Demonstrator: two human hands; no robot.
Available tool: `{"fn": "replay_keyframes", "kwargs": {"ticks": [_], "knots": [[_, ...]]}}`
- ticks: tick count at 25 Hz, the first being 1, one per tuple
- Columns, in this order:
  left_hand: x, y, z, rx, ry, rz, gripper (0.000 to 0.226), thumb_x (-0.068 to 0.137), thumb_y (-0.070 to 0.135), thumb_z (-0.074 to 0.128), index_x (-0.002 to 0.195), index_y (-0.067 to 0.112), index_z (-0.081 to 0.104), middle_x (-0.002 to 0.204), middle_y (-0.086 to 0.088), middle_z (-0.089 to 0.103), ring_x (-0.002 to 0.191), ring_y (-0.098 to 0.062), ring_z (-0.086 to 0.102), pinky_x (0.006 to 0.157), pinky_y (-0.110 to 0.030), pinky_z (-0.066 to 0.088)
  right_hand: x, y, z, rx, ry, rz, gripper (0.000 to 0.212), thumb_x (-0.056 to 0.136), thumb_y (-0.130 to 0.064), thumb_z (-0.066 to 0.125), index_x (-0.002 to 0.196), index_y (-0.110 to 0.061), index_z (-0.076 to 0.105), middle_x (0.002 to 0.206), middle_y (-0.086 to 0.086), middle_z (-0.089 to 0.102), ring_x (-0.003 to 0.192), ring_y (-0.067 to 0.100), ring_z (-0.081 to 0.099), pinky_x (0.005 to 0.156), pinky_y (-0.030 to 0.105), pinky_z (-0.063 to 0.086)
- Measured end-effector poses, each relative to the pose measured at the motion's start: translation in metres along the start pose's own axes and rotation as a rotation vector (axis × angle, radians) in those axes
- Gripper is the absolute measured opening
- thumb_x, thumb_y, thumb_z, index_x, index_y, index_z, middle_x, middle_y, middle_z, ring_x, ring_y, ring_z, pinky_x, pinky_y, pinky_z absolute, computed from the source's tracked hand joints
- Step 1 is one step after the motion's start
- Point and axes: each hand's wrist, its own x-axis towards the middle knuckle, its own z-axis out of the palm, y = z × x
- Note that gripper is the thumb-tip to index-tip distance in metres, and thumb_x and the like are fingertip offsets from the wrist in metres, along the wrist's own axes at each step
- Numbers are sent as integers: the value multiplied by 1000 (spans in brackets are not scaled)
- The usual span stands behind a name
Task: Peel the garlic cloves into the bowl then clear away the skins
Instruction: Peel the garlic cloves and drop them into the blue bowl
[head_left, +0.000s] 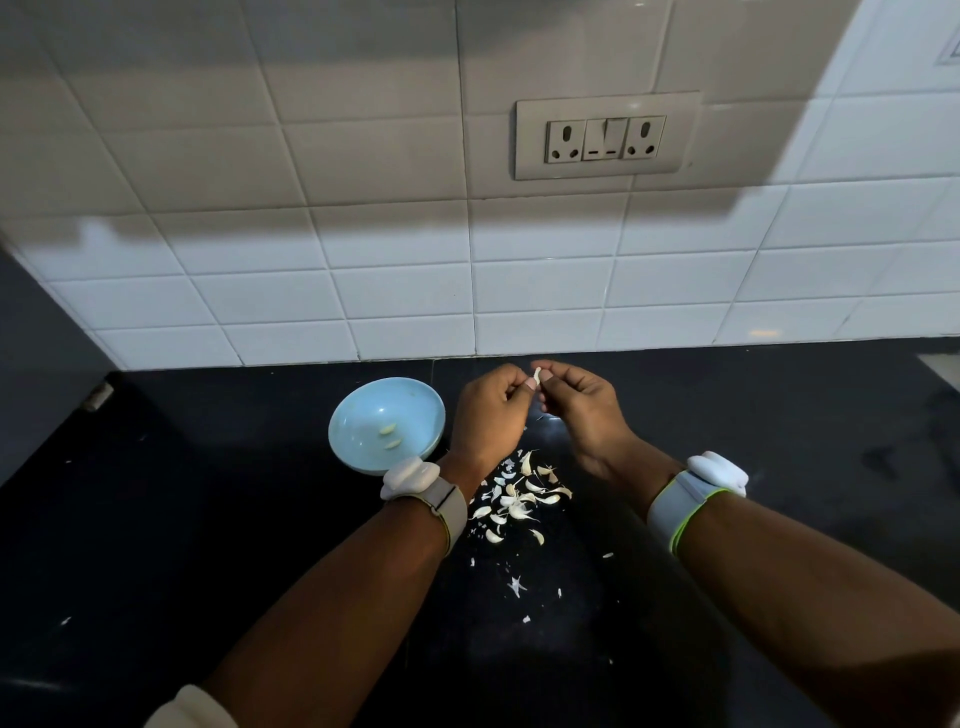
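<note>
Both hands are raised above the black counter (208, 519): the left hand (491, 410) and the right hand (582, 405) meet fingertip to fingertip, each with curled fingers pinching one garlic clove (537, 375) held between them. Just to the left of the left hand stands one light blue bowl (363, 405) holding two peeled cloves (389, 435), while below and between the wrists lies one loose scatter of skins and cloves (519, 499), individual pieces too small to count. Each wrist carries one band, two in all; beyond the hands, one switch plate (607, 136) with two sockets is mounted on the tiled wall (363, 291).
</note>
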Motion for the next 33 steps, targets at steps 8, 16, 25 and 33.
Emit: {"fn": "replay_keyframes", "kwargs": {"ticks": [8, 16, 25, 33], "knots": [[-2, 1, 12, -163, 17, -61, 14, 99, 17, 62, 86, 11, 67, 70, 5, 70, 62, -2, 65, 64, -21, 51, 2, -4, -1, 54, -99, 81, 17, 101, -9, 62, 112, -5, 74, 85, 10, 71, 74, 14, 61, 76, 28, 49], [4, -5, 9, -32, 107, -111, 18, 99, 24, 60, 85, 13, 61, 68, 4, 63, 58, -5, 54, 58, -29, 41, -2, -8, 0, 120, -107, 117, 21, 98, -9, 66, 117, -2, 71, 87, 5, 71, 73, 12, 60, 66, 22, 52], [-2, -18, 11, -30, 15, -178, 35, 100, 40, 60, 77, 13, 55, 71, -7, 64, 63, -19, 56, 65, -42, 49, -2, -3, -12, -51, 30, 101, 2, 96, -6, 69, 98, -5, 68, 87, 8, 71, 80, 17, 70, 64, 25, 54], [-9, -10, 20, -121, -95, -106, 23, 105, 31, 51, 89, 16, 57, 74, -4, 64, 66, -13, 58, 72, -48, 54, -14, -7, -9, -167, -65, 74, 18, 103, -19, 60, 100, -1, 63, 79, 13, 65, 67, 12, 60, 60, 24, 48]]}}
